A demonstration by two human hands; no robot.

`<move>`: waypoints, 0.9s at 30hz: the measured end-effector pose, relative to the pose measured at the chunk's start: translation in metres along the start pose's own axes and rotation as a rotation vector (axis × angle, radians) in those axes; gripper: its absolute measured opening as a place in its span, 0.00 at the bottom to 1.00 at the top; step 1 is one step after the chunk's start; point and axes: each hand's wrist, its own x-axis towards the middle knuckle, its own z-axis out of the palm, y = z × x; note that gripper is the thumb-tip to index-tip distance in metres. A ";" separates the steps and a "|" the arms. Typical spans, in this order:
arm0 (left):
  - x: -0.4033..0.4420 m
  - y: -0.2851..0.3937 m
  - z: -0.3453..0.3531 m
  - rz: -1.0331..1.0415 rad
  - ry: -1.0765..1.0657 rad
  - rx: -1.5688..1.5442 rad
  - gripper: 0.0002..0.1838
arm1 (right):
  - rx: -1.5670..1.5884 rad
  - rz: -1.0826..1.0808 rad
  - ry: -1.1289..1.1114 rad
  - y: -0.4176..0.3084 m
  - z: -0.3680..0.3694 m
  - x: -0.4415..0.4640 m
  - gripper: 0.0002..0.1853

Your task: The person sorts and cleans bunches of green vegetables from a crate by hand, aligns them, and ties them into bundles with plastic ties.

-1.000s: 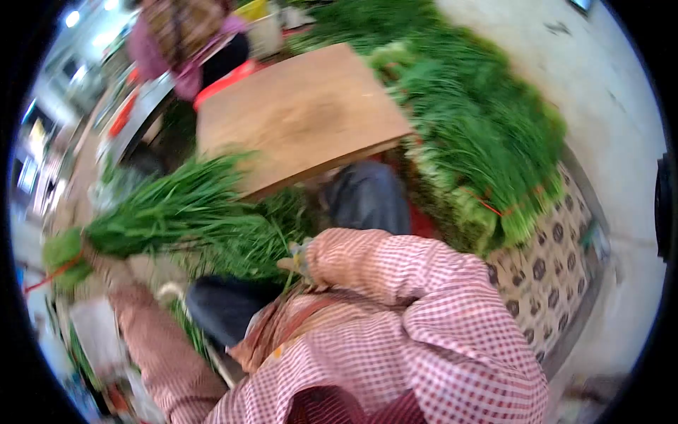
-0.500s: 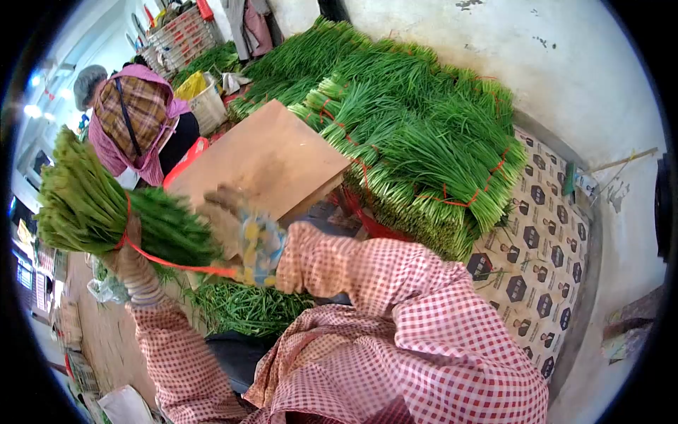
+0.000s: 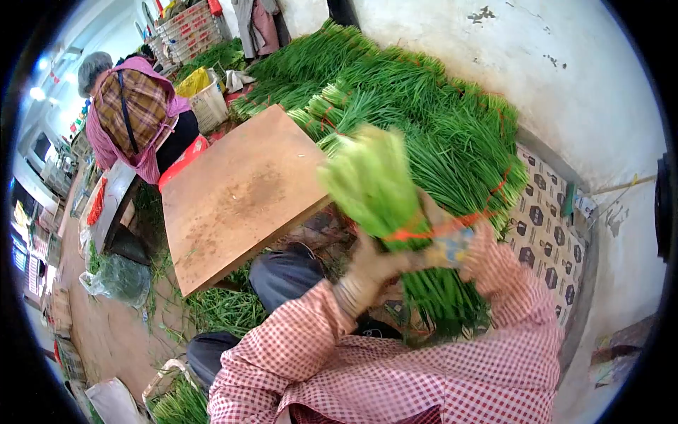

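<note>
A bundle of green chives with pale cut ends up is held in front of my body, blurred by motion. An orange-red tie runs around its middle. My left hand, in a light glove, is closed around the near left side of the bundle, just below the tie. My right hand, also gloved, is closed at the bundle's right side by the tie, its fingers partly hidden. The leafy ends hang down towards my lap.
A brown board table stands at left front. Tied chives lie in a large pile against the wall. Another person bends over at the upper left. A plastic bag and a basket of greens are on the floor.
Both hands have swung the bundle from the far left, across the board, to the right side. The loose end of the tie, stretched out before, now lies close around the bundle.
</note>
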 end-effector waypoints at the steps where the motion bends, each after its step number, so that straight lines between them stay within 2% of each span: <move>1: 0.002 -0.032 -0.003 -0.018 -0.073 0.079 0.63 | 0.251 0.050 0.014 0.036 -0.001 -0.018 0.61; 2: 0.002 -0.055 -0.005 -0.042 -0.147 0.161 0.71 | 0.338 0.110 -0.004 0.060 -0.005 -0.037 0.59; 3: -0.002 -0.054 0.001 -0.122 -0.176 0.258 0.67 | 0.427 0.169 -0.020 0.083 -0.006 -0.055 0.58; 4: 0.005 -0.055 -0.005 -0.132 -0.166 0.252 0.67 | 0.512 0.161 0.027 0.112 -0.002 -0.078 0.55; 6: 0.031 -0.048 -0.028 -0.457 -0.634 1.004 0.56 | 0.605 0.159 0.068 0.140 -0.006 -0.102 0.53; 8: 0.057 -0.008 -0.053 -0.369 -0.645 1.288 0.40 | 0.473 0.350 0.068 0.149 -0.023 -0.109 0.50; 9: 0.073 -0.001 -0.071 -0.335 -0.498 1.379 0.40 | 0.434 0.416 0.066 0.152 -0.033 -0.111 0.49; 10: 0.090 0.004 -0.089 -0.293 -0.349 1.464 0.39 | -0.158 0.537 -0.035 0.151 -0.052 -0.108 0.48; 11: 0.109 0.015 -0.110 -0.212 -0.302 1.578 0.42 | -0.758 0.627 -0.140 0.152 -0.068 -0.097 0.48; 12: 0.121 0.023 -0.128 -0.128 -0.254 1.689 0.44 | -0.753 0.636 -0.141 0.156 -0.082 -0.077 0.48; 13: 0.127 0.024 -0.144 -0.135 -0.260 1.681 0.44 | -0.829 0.759 -0.189 0.133 -0.092 -0.048 0.49; 14: 0.132 0.025 -0.159 -0.058 -0.176 1.820 0.47 | -0.964 0.937 -0.272 0.087 -0.095 -0.005 0.50; 15: 0.139 0.022 -0.172 0.021 -0.088 1.954 0.51 | -1.090 1.023 -0.341 0.055 -0.101 0.035 0.52; 16: 0.144 0.012 -0.184 0.010 -0.088 1.945 0.51 | -1.198 1.043 -0.383 0.034 -0.108 0.072 0.53; 18: 0.143 -0.012 -0.203 -0.018 -0.009 1.903 0.56 | -1.384 0.692 -0.283 0.042 -0.125 0.118 0.53; 20: 0.144 -0.009 -0.204 -0.033 -0.010 1.913 0.55 | -1.518 0.269 -0.147 0.070 -0.140 0.168 0.51; 23: 0.145 -0.002 -0.201 0.016 -0.024 1.848 0.51 | -1.500 0.213 -0.163 0.112 -0.144 0.274 0.54; 26: 0.144 -0.006 -0.208 0.047 -0.012 1.782 0.50 | -1.502 0.162 -0.192 0.190 -0.126 0.353 0.53; 27: 0.147 -0.004 -0.206 0.055 0.008 1.759 0.48 | -1.550 0.151 -0.169 0.212 -0.108 0.361 0.42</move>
